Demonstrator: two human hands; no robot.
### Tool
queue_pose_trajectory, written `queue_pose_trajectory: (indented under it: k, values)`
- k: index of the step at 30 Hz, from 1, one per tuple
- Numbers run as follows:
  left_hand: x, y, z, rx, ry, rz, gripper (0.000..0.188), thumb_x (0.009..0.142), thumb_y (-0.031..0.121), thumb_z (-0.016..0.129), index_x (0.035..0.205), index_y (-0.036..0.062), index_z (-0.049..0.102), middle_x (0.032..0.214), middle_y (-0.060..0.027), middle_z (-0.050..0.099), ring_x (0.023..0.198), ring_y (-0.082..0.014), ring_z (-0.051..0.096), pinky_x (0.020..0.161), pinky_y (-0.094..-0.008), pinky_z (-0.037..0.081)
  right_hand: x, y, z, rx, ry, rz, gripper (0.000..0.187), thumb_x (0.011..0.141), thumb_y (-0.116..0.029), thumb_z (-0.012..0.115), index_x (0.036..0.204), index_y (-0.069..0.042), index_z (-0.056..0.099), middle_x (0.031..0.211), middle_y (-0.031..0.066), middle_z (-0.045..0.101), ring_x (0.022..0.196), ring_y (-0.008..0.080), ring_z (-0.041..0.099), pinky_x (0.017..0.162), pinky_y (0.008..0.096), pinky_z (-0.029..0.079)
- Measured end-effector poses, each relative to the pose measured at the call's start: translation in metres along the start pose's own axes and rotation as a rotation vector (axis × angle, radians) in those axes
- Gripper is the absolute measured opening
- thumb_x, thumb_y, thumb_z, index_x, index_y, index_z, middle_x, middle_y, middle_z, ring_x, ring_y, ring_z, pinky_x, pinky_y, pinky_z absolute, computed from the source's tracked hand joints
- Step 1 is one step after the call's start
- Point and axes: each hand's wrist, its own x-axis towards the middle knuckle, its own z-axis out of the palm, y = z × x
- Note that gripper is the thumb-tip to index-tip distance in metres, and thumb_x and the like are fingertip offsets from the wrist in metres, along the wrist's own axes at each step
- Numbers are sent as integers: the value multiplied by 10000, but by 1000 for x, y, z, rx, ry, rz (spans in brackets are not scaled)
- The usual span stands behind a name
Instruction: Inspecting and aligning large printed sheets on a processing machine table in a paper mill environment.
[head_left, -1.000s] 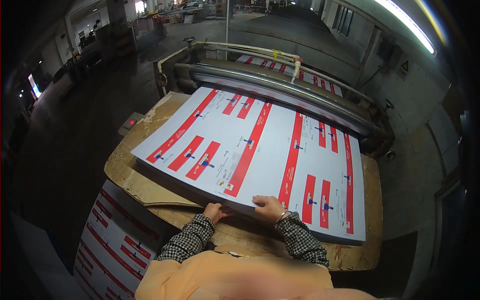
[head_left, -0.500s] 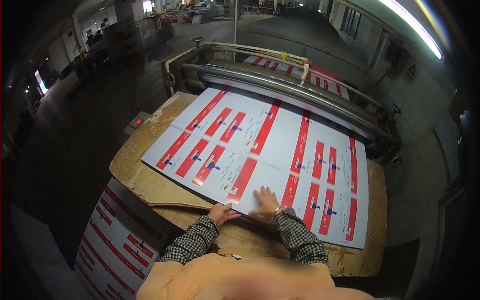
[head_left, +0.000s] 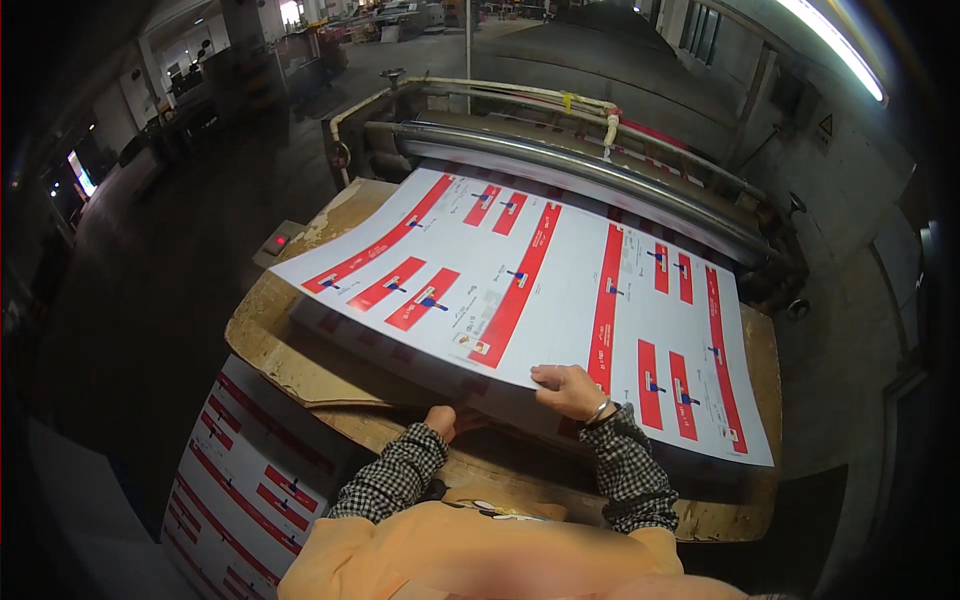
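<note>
- On the worn brown wooden bench (head_left: 300,350) in front of the person lay a large white printed sheet with red bars and small blue marks (head_left: 520,290), its far edge near the long steel roller of the machine (head_left: 600,175) and its near edge lifted off the stack below.
- The right hand (head_left: 570,390) lay flat on top of that near edge, fingers spread and pressing down, not clamped around anything.
- The left hand (head_left: 445,420) sat under the raised edge; whether its fingers were curled or apart could not be told, since the sheet hid them.
- The sheet looked light, thin and floppy, likely to sag, crease or slide on the sheets under it; the near edge, held well apart by both hands, seemed the safest place to grip.
- A second pile of similar red-striped printed sheets (head_left: 240,480) stood low at the person's left, beside the bench.
- A small grey box with a red lit button (head_left: 278,242) sat at the bench's far left corner, and the roller and its rails closed off the far side.
</note>
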Motion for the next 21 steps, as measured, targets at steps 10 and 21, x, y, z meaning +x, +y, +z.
queue_pose_trajectory:
  k: [10,21]
  values:
    - [14,-2,-11,55,-101,53,328,852,48,352,1144,-101,365,1128,-224,475,1005,-345,520,822,-484,470,-8,38,42,-22,-144,122,418,655,-208,620,993,37,593,1135,172,544,1041,255,539,904,282,408]
    - [13,0,-9,-27,-154,-13,332,882,107,423,1154,-66,343,1110,-185,472,967,-321,539,808,-432,498,19,61,69,-394,16,182,621,596,-364,706,1088,-20,547,1277,195,395,1211,342,326,981,394,309]
